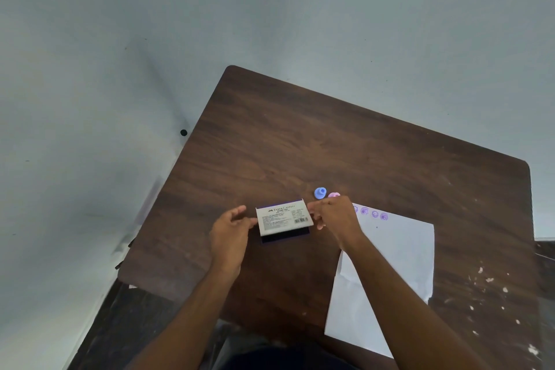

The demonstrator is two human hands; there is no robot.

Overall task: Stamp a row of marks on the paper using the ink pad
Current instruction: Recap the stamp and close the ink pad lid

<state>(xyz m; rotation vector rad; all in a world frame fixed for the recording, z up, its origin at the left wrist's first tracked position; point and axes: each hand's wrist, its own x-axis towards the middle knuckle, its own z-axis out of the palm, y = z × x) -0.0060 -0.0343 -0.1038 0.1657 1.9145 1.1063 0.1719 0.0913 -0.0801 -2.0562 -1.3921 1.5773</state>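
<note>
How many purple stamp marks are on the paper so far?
4 show, in a row along the far edge of the paper: at and. The right hand may hide more.

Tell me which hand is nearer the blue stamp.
Right. The right hand sits just below the blue stamp, at the ink pad's right end; the left hand is at its far left end.

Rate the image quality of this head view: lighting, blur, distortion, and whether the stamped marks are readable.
Head view: dim, even light with soft shadows and no glare; wide-angle lens bends the table edges; slight softness overall; the brand line on the ink pad lid is readable but its small print is not; the purple marks on the paper show as round blobs, detail unclear.
</note>
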